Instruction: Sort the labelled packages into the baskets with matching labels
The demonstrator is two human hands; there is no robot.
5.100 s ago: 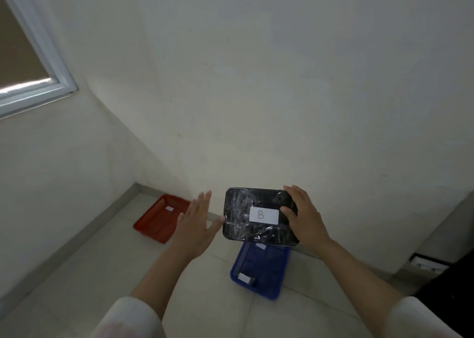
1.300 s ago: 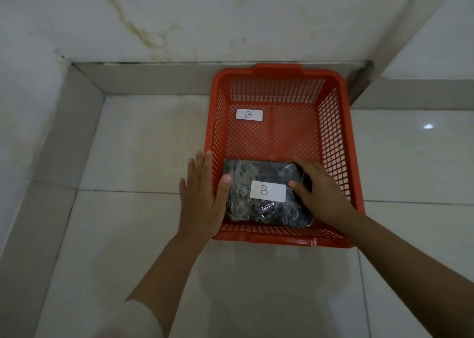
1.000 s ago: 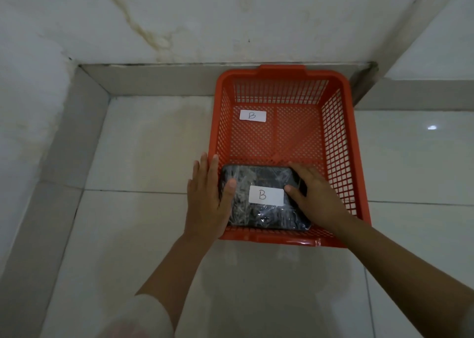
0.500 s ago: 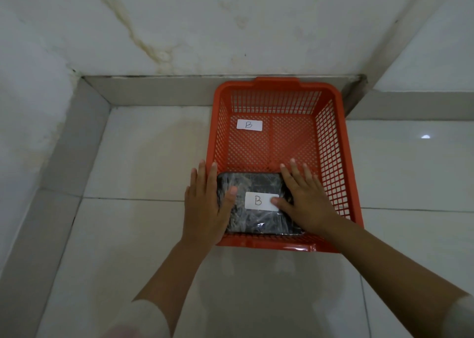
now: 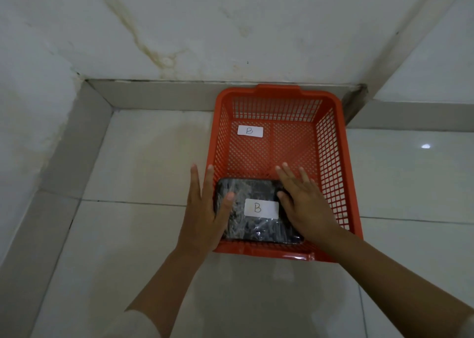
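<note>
A black plastic-wrapped package (image 5: pixel 252 228) with a white label "B" lies flat in the near end of the orange basket (image 5: pixel 331 163). The basket has its own white "B" label (image 5: pixel 250 131) on the floor of its far end. My left hand (image 5: pixel 204 209) is flat over the basket's left rim, thumb resting on the package's left edge. My right hand (image 5: pixel 305 204) lies flat with fingers spread on the package's right side. Neither hand grips the package.
The basket stands on pale floor tiles, close to a stained white wall and its grey skirting (image 5: pixel 159 95). A wall corner (image 5: pixel 359 99) juts out just behind the basket's far right. Bare tiles lie to the left and right.
The package has been carried to the orange basket and set down in its near end. My right hand has let go and flattened, its fingers spreading.
</note>
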